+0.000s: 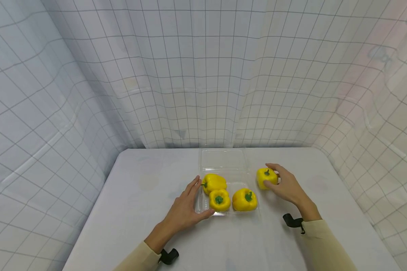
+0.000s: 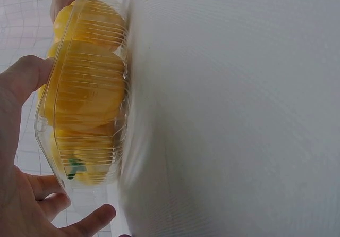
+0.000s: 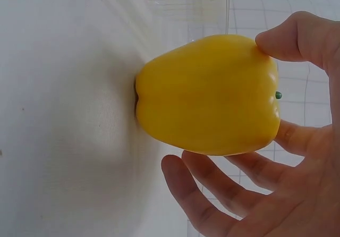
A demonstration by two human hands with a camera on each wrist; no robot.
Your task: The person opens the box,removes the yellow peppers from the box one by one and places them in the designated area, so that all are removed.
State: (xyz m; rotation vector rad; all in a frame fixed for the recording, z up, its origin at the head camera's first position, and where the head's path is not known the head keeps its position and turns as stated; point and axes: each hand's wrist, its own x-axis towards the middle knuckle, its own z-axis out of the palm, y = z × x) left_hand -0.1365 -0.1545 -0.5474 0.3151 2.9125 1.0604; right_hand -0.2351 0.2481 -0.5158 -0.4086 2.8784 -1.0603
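Observation:
A clear plastic clamshell container [image 1: 203, 210] lies with its lid [image 1: 222, 158] folded back. Inside are three yellow bell peppers: one on its side at the back left [image 1: 214, 183], one at the front left [image 1: 219, 200] and one at the right [image 1: 245, 199]. My left hand [image 1: 183, 210] spans the container's left side, thumb at the near rim and fairly straight fingers along the far part. To the right of the container, my right hand [image 1: 288, 186] holds another yellow bell pepper [image 3: 207, 96], stem up, between thumb and fingers, its base close to the table.
The white table [image 1: 149, 177] ends at a back edge just beyond the lid. White grid-patterned curtains [image 1: 203, 75] hang behind it and on both sides. A black wrist strap mount [image 1: 293, 221] sits on the right wrist, another [image 1: 169, 256] on the left.

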